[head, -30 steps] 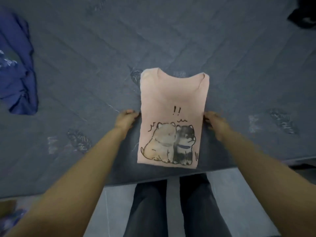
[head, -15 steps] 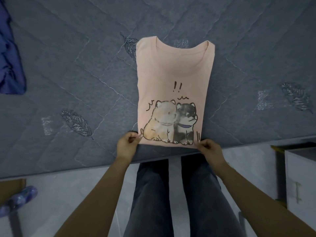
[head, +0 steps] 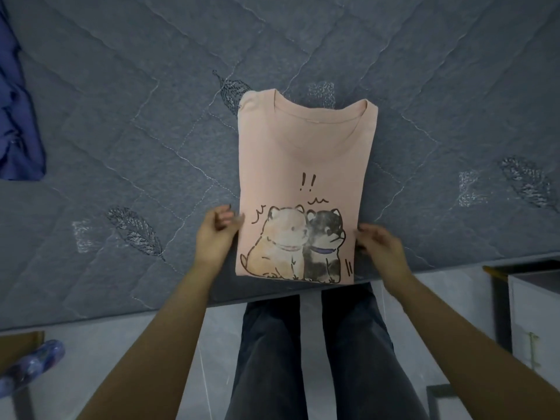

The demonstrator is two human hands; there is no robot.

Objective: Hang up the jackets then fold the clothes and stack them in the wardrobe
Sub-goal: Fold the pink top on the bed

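— What does the shirt look like?
— A pink T-shirt (head: pixel 306 165), folded into a narrow panel, two cartoon dogs printed low, lying near the bed's front edge.
— And the hands?
— Left hand (head: pixel 213 234) and right hand (head: pixel 383 248) flank its lower sides, fingers loosely curled, gripping nothing clearly.
— Around it?
— Grey quilted bed (head: pixel 121 131), blue garment (head: pixel 18 131) far left, pale tiled floor (head: pixel 145 344).

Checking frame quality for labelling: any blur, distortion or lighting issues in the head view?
Head view: dim, cool, even light with no glare; wide-angle lens bows the mattress edge; the pink shirt and its print are sharp; both hands, left hand and right hand, show slight motion blur at the fingers; frame corners are soft.
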